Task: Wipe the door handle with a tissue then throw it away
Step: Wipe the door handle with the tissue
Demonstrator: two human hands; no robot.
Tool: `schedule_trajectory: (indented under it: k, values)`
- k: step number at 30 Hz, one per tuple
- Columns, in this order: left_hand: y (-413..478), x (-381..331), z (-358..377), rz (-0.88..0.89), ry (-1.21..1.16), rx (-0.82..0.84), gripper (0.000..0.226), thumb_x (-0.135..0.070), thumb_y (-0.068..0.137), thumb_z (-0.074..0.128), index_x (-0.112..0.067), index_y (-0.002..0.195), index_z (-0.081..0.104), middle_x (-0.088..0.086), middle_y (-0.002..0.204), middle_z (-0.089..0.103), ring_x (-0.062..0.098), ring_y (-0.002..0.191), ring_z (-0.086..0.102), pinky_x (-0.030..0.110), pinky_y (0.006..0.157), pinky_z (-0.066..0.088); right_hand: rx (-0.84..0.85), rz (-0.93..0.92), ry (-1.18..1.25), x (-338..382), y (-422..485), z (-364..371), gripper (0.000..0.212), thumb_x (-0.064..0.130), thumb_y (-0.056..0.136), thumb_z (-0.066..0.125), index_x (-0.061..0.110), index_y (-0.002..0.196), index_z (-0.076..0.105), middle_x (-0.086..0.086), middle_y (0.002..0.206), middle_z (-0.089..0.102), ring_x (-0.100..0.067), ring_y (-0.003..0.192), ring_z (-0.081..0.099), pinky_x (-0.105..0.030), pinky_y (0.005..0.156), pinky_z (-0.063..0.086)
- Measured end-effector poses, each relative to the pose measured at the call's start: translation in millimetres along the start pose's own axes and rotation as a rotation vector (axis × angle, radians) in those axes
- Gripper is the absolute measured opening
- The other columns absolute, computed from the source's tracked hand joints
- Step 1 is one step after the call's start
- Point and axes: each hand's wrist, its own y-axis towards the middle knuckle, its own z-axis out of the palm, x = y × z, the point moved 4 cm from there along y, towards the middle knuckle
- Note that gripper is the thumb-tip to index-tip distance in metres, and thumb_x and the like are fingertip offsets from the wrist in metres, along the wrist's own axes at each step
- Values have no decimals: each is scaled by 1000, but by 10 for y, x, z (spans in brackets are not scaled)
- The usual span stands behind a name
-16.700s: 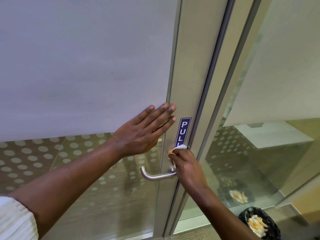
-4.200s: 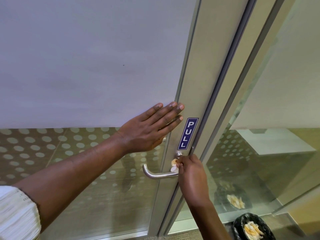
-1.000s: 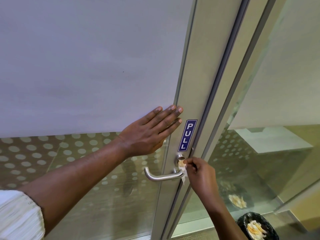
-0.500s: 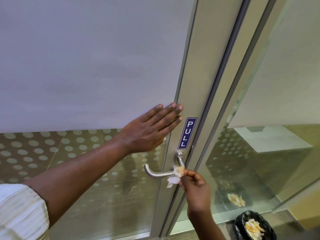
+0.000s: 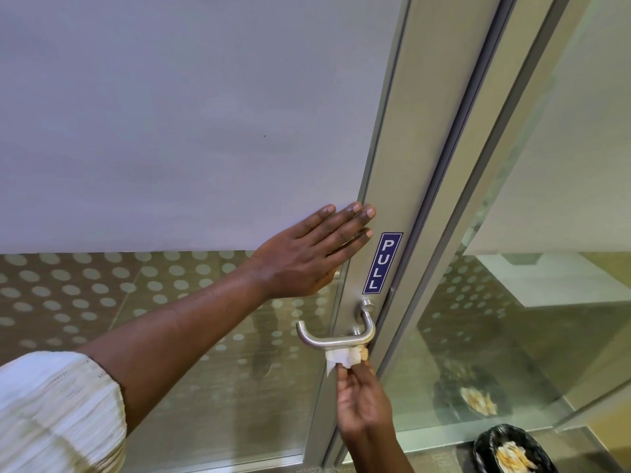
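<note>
Wiping under way: right hand [image 5: 362, 401] grip pinching tissue [image 5: 342, 357] just beneath door handle [image 5: 336, 337]; left hand [image 5: 307, 259] spread flat, bracing door; binning (bin [image 5: 510, 450] lower right of grip) pending.

Crumpled white tissue [image 5: 342, 357] touches the underside of the horizontal silver door handle [image 5: 336, 332]

Even, soft indoor light on my feed, bright enough, no hard shadows. The frosted panel [image 5: 170, 114] reads flat pale lilac-grey, nearly featureless. Door handle [image 5: 336, 336] shows a thin highlight along its brushed metal. The side glass [image 5: 512, 336] carries yellow-green reflections, including a mirrored image of the bin [image 5: 512, 450], and looks hazy. Wide-angle bend: door frame [image 5: 403, 165] leans and curves toward the edges. Focus is sharp at the PULL sticker [image 5: 382, 262]; my sleeve [image 5: 58, 414] at the lower left corner is slightly soft.
</note>
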Motion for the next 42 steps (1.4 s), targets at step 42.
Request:
schedule_trajectory:
  k: [42]
  values:
    - [4, -71, -76, -78, -93, 21, 79, -28, 101, 62, -7, 169, 29, 19, 178, 14, 36, 165, 15, 49, 136, 5, 99, -416, -760, 1196, 374, 105, 14, -3, 94, 56, 0, 102, 67, -14, 85, 69, -26, 80, 58, -32, 71, 46]
